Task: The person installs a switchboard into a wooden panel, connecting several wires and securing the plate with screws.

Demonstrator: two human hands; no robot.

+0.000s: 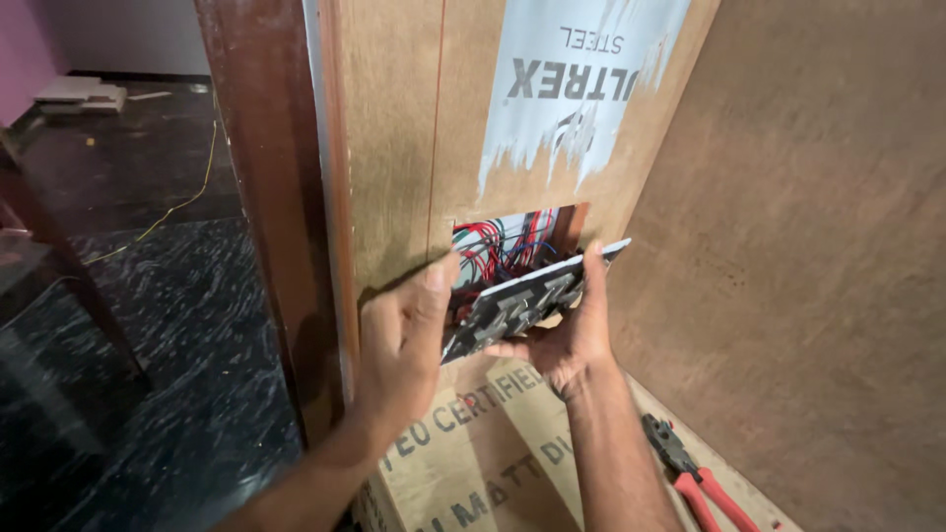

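Both hands are gripping a grey switch plate [522,300] at the frame's centre, tilted before the wall cutout [512,241]; the left hand [404,340] is clamping its left edge, the right hand [567,335] its right end; the red and blue wires [498,251] behind are probably liable to pinch or pull loose if the plate is being pushed in crooked; pliers [690,473] are lying lower right.

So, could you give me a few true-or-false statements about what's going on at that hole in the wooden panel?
1. Both hands hold the switch plate at the opening. True: left hand at its left end, right hand at its right.
2. Wires behind the plate are all yellow. False: mostly red, some blue.
3. Pliers with red handles lie at lower right. True.
4. The right hand grips the pliers. False: they lie untouched.
5. The floor is white tile. False: dark and glossy.
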